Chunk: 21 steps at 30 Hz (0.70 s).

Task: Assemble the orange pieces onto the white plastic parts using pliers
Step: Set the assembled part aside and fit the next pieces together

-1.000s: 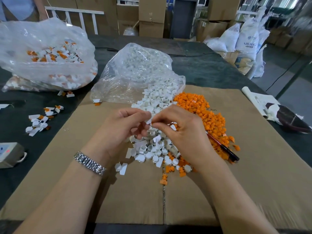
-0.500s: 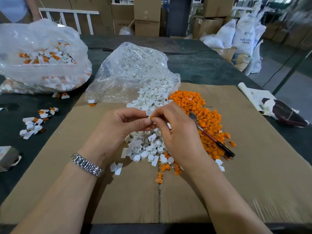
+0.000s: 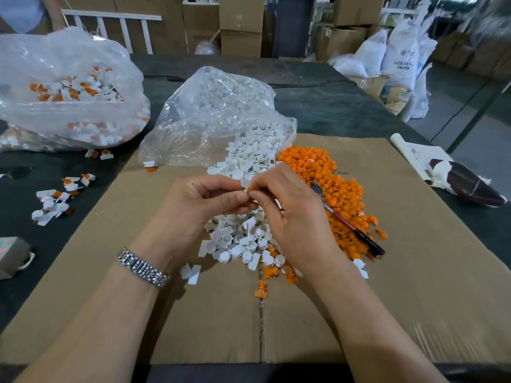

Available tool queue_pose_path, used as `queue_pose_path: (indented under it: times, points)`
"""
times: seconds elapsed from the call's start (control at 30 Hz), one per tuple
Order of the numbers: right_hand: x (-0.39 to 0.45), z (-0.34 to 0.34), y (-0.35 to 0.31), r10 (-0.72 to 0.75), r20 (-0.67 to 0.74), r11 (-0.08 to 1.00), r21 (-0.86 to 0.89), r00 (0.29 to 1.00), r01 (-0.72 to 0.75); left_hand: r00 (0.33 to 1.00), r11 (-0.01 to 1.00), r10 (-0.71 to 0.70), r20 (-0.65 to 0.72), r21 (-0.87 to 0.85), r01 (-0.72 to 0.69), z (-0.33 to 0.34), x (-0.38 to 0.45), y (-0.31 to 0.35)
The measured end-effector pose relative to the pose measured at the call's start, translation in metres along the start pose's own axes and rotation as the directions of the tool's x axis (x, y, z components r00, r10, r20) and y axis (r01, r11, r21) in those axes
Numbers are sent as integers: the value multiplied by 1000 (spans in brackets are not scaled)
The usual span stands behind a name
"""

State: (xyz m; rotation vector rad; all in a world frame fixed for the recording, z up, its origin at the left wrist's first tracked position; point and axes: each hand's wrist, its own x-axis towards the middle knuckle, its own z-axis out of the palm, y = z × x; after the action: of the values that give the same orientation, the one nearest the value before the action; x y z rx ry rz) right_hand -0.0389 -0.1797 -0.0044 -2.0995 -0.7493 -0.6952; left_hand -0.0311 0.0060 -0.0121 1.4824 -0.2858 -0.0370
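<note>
- A flat cardboard sheet point(image 3: 414, 286) covers the dark table point(image 3: 318, 100).
- Stacked cardboard boxes point(image 3: 240, 23) stand beyond the table.
- White sacks point(image 3: 401, 56) sit far right.
- A small grey device point(image 3: 11, 255) lies far left.

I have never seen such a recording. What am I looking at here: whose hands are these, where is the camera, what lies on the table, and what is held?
There is no machine here: a person works with bare hands, and one camera on the head looks down at them. The left hand and the right hand meet above a flat brown cardboard sheet, pinching together a small white plastic part and a tiny orange piece. On the cardboard lie a heap of white plastic parts and a heap of orange pieces. Red-and-black handled pliers lie on the orange heap, unheld. Behind, a clear plastic bag spills more white parts.
</note>
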Motion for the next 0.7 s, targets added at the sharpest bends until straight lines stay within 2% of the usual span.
queue_pose_path:
  times: [0.1, 0.17, 0.23, 0.3, 0.4, 0.47, 0.5, 0.6, 0.7]
  points:
    - [-3, -3, 3, -22, -18, 998, 61, 1000, 23, 999, 995, -28, 41, -96, 32, -4, 2, -2]
    - [-5, -5, 5, 115, -40, 987, 117, 993, -110, 998, 983, -27, 58, -181, 37, -6, 4, -3]
    - [-6, -10, 9, 275, -100, 956, 136, 956, -260, 997, 976, -25, 71, -214, 39, -8, 5, -5]
    - [-6, -16, 19, 370, -172, 928, 21, 913, -372, 996, 973, -40, 82, -223, 57, -10, 6, -5]
    - [-7, -25, 34, 451, -183, 843, -234, 874, -484, 997, 978, -60, 42, -198, 67, -13, 4, -1]
    - [-9, -27, 41, 473, -160, 799, -336, 867, -498, 992, 994, -79, -98, -79, 72, -17, 3, 3]
    - [-10, -28, 44, 490, -139, 783, -365, 861, -504, 972, 995, -88, -216, 35, 98, -20, 3, 4]
    - [-11, -28, 48, 545, -65, 737, -439, 836, -514, 823, 870, 15, -568, 414, 269, -34, 4, 4]
    - [-11, -25, 49, 549, -26, 705, -523, 835, -480, 720, 769, 130, -681, 527, 360, -49, 5, 3]
